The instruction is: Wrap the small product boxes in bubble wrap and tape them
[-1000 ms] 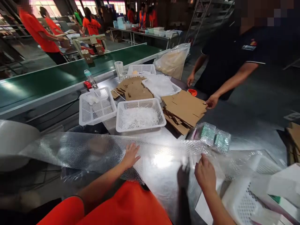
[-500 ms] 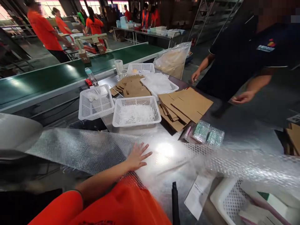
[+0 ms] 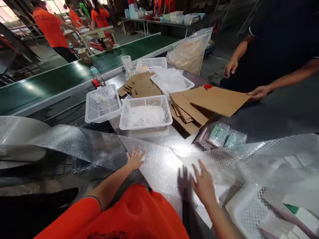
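A long sheet of clear bubble wrap [image 3: 157, 166] stretches across the metal table, coming from a large roll [image 3: 22, 142] at the left. My left hand [image 3: 135, 159] lies on the sheet near the table's front edge, fingers spread. Over the sheet's right part is my right hand [image 3: 204, 186], its fingers apart and nothing in them; whether it touches the film I cannot tell. A dark strip-like tool [image 3: 185, 209] lies beside it, partly under the wrap. The sheet's right end drapes over a white basket [image 3: 239, 205] with boxes in it.
Bubble-wrapped packs [image 3: 219, 134] lie beyond the sheet. A co-worker's hand [image 3: 260, 93] holds the edge of a cardboard sheet [image 3: 221, 99]. White baskets [image 3: 146, 127] stand at the back, before a green conveyor [image 3: 109, 63].
My right hand has come into view over the bubble wrap. My left hand has shifted slightly left. The sheet now covers more of the table's middle. The co-worker has lifted a cardboard sheet's edge.
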The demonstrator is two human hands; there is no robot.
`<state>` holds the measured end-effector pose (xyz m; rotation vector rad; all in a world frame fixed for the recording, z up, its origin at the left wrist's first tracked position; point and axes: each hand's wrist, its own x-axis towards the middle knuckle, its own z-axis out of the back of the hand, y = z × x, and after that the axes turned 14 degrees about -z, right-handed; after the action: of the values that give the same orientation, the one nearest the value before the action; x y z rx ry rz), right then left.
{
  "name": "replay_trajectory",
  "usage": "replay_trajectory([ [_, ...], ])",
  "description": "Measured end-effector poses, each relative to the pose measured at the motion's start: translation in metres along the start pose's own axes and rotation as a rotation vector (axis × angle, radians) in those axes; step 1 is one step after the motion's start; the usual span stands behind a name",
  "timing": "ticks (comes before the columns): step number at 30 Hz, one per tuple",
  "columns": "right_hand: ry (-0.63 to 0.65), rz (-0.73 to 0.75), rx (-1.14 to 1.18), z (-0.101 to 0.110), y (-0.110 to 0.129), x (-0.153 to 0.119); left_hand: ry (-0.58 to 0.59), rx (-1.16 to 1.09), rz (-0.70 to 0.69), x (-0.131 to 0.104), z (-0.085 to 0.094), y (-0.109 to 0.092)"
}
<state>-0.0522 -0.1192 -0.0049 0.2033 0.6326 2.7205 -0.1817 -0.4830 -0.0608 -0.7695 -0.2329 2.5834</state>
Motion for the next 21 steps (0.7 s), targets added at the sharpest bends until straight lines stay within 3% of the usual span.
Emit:
replay_trajectory([
  [3, 0.179, -0.065, -0.041, -0.071, 0.038, -0.057, 0.004, 0.000, 0.026, 0.005, 0.001, 0.006],
  [5, 0.156, -0.233, -0.040, -0.090, 0.043, -0.089, 0.001, 0.012, 0.039, 0.008, 0.003, 0.014],
  [8, 0.049, -0.480, -0.096, -0.091, 0.029, -0.126, 0.029, 0.055, -0.001, 0.010, 0.009, 0.025],
  [10, 0.045, -0.578, -0.184, -0.085, 0.019, -0.145, 0.054, 0.071, -0.064, 0.010, 0.013, 0.031],
  [14, 0.190, -0.682, -0.292, -0.083, 0.014, -0.162, 0.075, 0.055, -0.121, 0.011, 0.015, 0.035],
  [18, 0.370, -0.729, -0.245, -0.084, 0.008, -0.175, 0.076, 0.056, -0.144, 0.014, 0.014, 0.038],
  [21, 0.377, -0.781, -0.168, -0.077, -0.014, -0.207, 0.117, 0.040, -0.164, 0.013, 0.014, 0.043],
])
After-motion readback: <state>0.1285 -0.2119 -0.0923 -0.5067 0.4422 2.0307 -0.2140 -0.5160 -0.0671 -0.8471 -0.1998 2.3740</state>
